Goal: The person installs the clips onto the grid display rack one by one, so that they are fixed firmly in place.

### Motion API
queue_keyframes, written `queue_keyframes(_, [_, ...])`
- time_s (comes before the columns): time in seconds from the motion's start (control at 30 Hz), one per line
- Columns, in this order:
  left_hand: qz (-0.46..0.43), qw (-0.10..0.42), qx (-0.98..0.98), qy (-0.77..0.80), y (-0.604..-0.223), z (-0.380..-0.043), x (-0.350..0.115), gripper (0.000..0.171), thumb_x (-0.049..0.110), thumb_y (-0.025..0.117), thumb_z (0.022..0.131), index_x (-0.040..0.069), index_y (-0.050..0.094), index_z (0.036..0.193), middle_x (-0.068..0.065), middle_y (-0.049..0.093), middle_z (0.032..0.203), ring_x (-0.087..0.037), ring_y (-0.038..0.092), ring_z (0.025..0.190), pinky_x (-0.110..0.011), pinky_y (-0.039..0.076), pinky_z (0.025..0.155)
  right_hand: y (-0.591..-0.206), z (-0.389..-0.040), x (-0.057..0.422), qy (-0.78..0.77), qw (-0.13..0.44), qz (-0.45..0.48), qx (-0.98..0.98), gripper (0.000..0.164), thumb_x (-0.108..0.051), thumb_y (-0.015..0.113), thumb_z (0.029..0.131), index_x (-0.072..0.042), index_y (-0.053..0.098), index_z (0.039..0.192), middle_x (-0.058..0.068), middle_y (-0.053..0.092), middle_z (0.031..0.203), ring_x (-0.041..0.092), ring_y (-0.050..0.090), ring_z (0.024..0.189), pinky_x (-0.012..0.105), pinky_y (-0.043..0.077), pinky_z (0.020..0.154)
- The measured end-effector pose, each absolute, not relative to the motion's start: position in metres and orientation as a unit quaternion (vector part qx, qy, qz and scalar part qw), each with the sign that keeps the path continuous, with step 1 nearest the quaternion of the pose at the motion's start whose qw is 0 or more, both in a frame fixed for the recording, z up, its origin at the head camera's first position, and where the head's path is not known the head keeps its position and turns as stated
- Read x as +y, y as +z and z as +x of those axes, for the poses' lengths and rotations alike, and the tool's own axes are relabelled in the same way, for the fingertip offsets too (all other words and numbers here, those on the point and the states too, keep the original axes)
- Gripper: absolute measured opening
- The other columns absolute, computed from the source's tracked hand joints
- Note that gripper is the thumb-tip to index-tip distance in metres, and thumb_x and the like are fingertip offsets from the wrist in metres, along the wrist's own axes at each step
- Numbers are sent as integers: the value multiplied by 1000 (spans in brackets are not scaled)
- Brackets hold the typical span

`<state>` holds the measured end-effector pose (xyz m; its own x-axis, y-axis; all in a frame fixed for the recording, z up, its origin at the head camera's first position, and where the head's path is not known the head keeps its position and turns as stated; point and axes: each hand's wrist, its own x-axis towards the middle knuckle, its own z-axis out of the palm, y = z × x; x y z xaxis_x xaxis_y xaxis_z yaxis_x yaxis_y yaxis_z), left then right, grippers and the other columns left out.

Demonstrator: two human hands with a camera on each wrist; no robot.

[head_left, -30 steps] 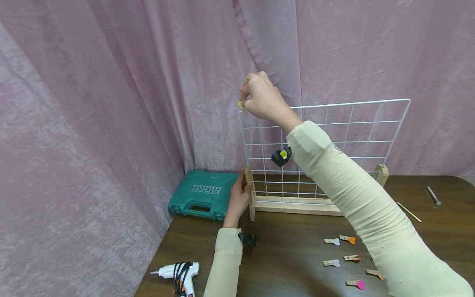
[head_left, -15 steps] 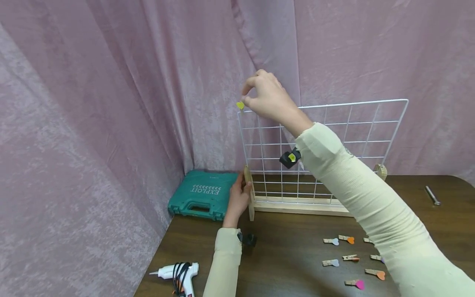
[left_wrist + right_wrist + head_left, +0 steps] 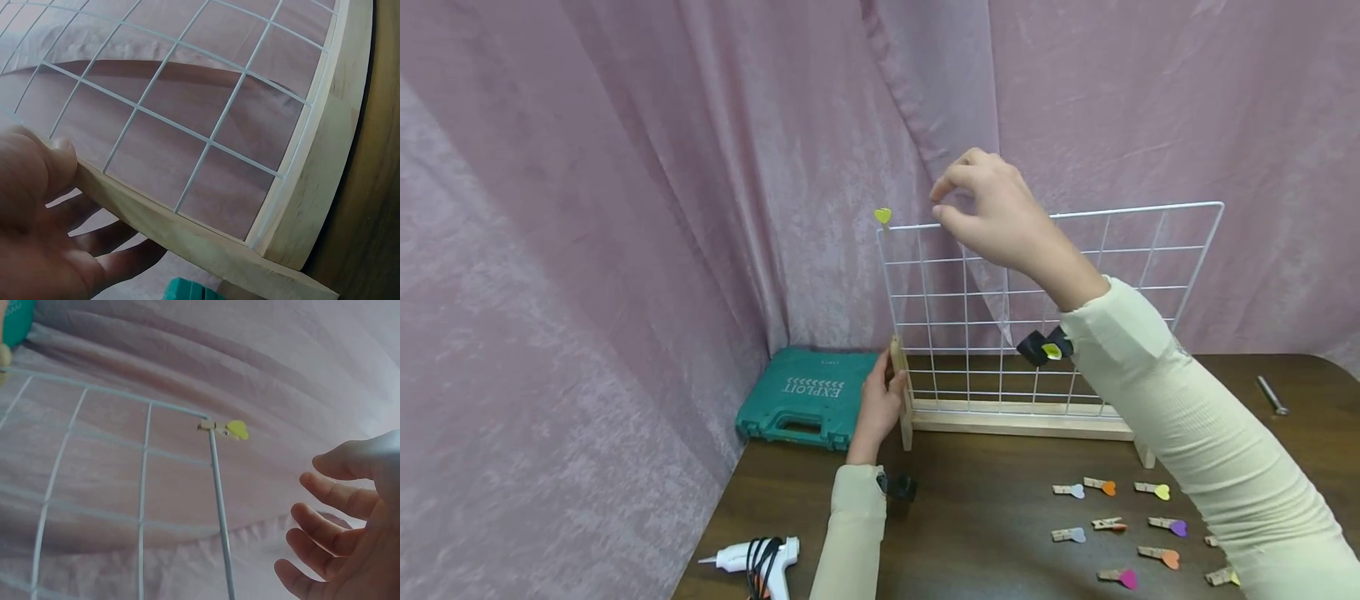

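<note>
A white wire grid rack (image 3: 986,322) stands upright in a wooden base. My left hand (image 3: 879,407) grips the rack's left wooden upright, its thumb (image 3: 64,164) on one side and its fingers reaching behind in the left wrist view. At the rack's top left corner sits a small wooden clothespin with a yellow heart (image 3: 883,216), clipped to the top wire. My right hand (image 3: 992,208) is in front of the top wire, right of that clothespin, with nothing in its fingers. In the right wrist view the fingers (image 3: 325,528) are spread and loosely bent, apart from the yellow-heart clothespin (image 3: 237,429).
Several heart clothespins lie on the dark wooden table at the front right, among them an orange one (image 3: 1160,557) and a pink one (image 3: 1117,577). A green case (image 3: 814,396) lies left of the rack. A white glue gun (image 3: 756,557) is at front left, a metal bolt (image 3: 1272,396) at right.
My right hand has let go of the yellow-heart clothespin and moved right, away from it. The clothespin stays on the rack's corner. My left hand keeps its hold on the upright.
</note>
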<state>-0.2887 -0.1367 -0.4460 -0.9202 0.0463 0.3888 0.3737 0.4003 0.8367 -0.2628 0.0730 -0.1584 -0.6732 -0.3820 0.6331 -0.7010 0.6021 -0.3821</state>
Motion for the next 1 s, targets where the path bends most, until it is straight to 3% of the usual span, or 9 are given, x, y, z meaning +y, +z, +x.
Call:
queue_keyframes(0.3, [-138,171,-826,-519,-447,-283,-136,48,12,48,97,7,34,142,-18,52,125,-28,55,108,-41,47,87,-189,-247,112,318,342,367,-804,6,-3,63,83,-4,67,87,8,60,98,27,50,99,42,36,82])
queue_keyframes(0.47, [-138,179,-828,-513,-448,-281,-137,48,14,48,96,8,34,142,-18,52,127,-28,54,111,-42,47,88,-207,-238,133,323,373,366,-789,10,2,64,79,-4,68,86,8,61,97,27,52,97,41,37,80])
queue_keyframes(0.6, [-139,179,-830,-510,-449,-280,-137,49,16,48,97,9,33,143,-19,52,127,-28,53,112,-41,46,89,-223,-233,151,318,376,355,-795,12,3,64,78,-5,67,87,6,61,97,23,52,96,36,37,80])
queue_keyframes(0.83, [-139,187,-829,-508,-449,-279,-137,49,15,50,96,8,36,142,-19,55,123,-27,54,110,-42,45,89,-256,-228,180,317,369,344,-803,17,5,66,78,-6,68,90,3,61,98,15,53,96,18,35,80])
queue_keyframes(1.0, [-136,180,-832,-506,-445,-279,-137,49,16,49,96,8,35,142,-18,55,123,-26,55,109,-41,45,89,-277,-225,194,311,363,340,-810,21,7,68,76,-7,68,91,2,62,99,11,53,94,15,34,80])
